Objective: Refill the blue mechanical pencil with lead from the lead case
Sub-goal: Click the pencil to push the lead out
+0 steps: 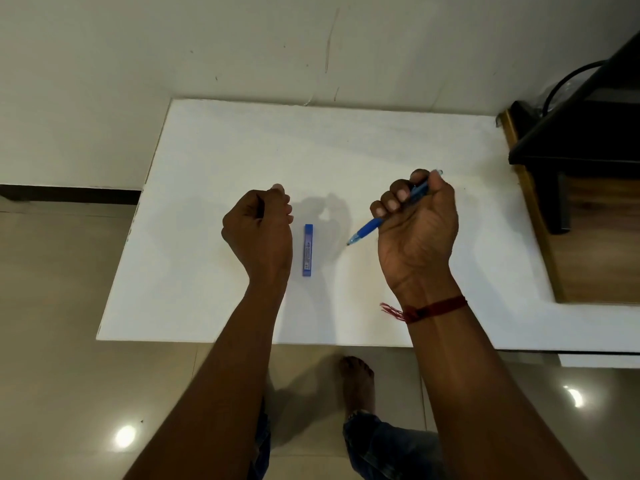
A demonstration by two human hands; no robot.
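Observation:
My right hand (417,230) is closed around the blue mechanical pencil (369,228), held above the white table (207,150). Its tip points down and to the left, and its cap end sticks out past my thumb at the top. The blue lead case (307,250) lies flat on the table between my two hands, long side running away from me. My left hand (258,230) hovers just left of the case as a closed fist. Whether it pinches anything small is hidden from this angle.
The table stands against a pale wall. A dark wooden unit (575,140) with a black cable borders the table's right side. Beige floor tiles lie to the left and front, and my bare foot (356,382) is under the near edge.

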